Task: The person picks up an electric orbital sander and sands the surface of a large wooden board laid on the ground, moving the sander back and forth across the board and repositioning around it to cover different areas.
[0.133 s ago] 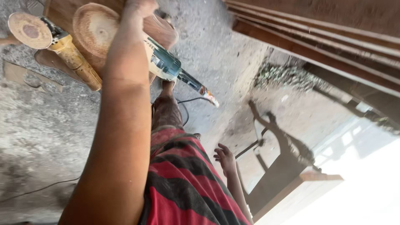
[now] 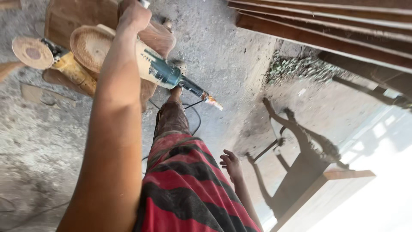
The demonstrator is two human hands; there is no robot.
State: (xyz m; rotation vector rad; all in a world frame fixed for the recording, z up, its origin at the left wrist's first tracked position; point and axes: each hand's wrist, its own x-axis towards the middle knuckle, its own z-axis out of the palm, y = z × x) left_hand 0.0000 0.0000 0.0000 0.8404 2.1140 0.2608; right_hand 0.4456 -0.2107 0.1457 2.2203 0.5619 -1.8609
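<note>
Above the wooden block, left hand closed (right hand open) beside grinder.

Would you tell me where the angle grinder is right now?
In the head view, the angle grinder sits upper left of centre, beside the round wooden disc on the wood block, just below the left hand.

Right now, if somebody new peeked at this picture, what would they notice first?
Probably the long bare arm running up the middle, ending in the left hand at the top, which grips something at the picture's edge, right above a teal and cream power grinder resting on a wooden block. Next comes the red and black striped cloth at the bottom, with the right hand hanging open beside it. A dark wooden stool stands on the right.
</note>
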